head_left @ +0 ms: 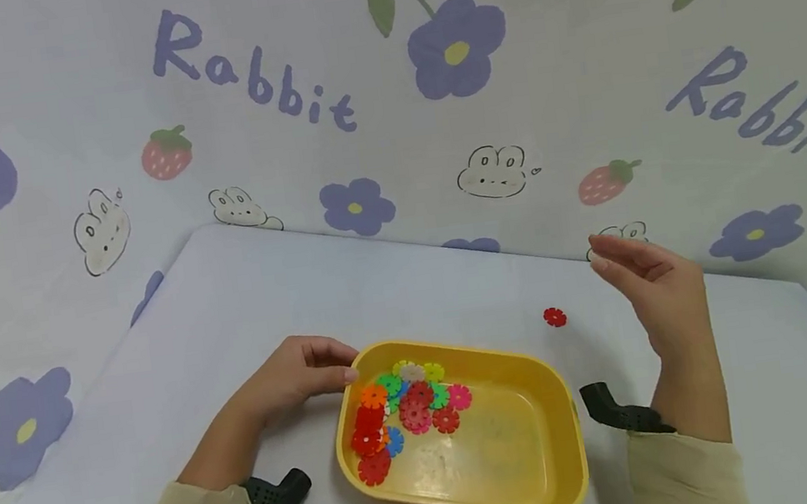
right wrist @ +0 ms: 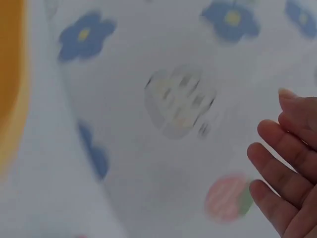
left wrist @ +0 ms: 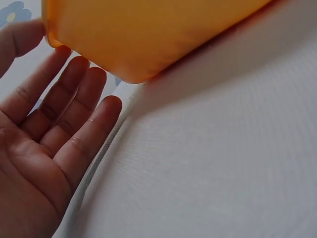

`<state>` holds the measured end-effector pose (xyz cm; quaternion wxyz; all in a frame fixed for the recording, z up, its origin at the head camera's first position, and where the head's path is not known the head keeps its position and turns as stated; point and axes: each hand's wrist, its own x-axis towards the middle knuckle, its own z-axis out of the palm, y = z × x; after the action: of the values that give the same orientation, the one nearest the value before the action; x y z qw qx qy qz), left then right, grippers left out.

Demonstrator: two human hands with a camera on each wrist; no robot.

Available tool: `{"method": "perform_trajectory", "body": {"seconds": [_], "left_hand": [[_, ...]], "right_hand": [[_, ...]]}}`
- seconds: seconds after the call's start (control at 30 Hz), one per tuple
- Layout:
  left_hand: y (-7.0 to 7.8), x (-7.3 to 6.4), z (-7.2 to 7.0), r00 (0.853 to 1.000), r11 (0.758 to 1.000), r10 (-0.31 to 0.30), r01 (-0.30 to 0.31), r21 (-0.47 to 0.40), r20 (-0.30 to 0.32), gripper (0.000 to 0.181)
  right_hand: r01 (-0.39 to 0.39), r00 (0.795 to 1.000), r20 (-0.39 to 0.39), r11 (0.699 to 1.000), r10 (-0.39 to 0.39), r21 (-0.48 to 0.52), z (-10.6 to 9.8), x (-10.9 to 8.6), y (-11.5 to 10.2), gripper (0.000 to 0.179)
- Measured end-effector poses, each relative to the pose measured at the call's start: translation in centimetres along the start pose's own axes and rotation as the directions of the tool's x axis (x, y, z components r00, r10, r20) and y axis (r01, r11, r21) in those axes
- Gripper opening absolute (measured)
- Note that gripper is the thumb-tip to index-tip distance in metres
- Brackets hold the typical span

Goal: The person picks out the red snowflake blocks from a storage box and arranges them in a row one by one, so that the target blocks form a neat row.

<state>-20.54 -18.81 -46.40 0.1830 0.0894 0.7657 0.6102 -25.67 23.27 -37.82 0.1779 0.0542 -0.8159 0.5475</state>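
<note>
Steadying yellow tray (head_left: 497, 463) seems the step, L hand (head_left: 298, 374) pinching its rim, notched discs (head_left: 416, 413) at L end. R hand (head_left: 671, 307) empty, fingers loosely spread; next prob needs fingertip pinch on red disc (head_left: 550, 317) near tray's far R corner

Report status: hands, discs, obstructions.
Left hand touching yellow tray at its rim. Right hand raised, apparently empty. Colored discs clustered toward tray's left end, one red disc loose on table. No obstruction visible.
</note>
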Motion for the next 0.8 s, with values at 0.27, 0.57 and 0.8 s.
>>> {"method": "perform_trajectory", "body": {"seconds": [0.27, 0.57, 0.8], "left_hand": [[0.5, 0.4, -0.2, 1.0, 1.0, -0.012, 0.012, -0.003, 0.001, 0.03], [-0.2, 0.0, 0.0, 0.999, 0.999, -0.027, 0.028, -0.044, 0.017, 0.033], [-0.2, 0.0, -0.2, 1.0, 0.999, 0.002, -0.002, -0.049, 0.009, 0.032]], "right_hand": [[0.26, 0.859, 0.318, 0.877, -0.402, 0.405, 4.7, -1.2, -7.0, 0.027], [-0.068, 0.472, 0.874, 0.984, -0.113, 0.164, 13.2, -2.6, -7.2, 0.027], [-0.023, 0.219, 0.976, 1.0, 0.01, -0.005, 16.9, -3.9, -5.6, 0.031]]}}
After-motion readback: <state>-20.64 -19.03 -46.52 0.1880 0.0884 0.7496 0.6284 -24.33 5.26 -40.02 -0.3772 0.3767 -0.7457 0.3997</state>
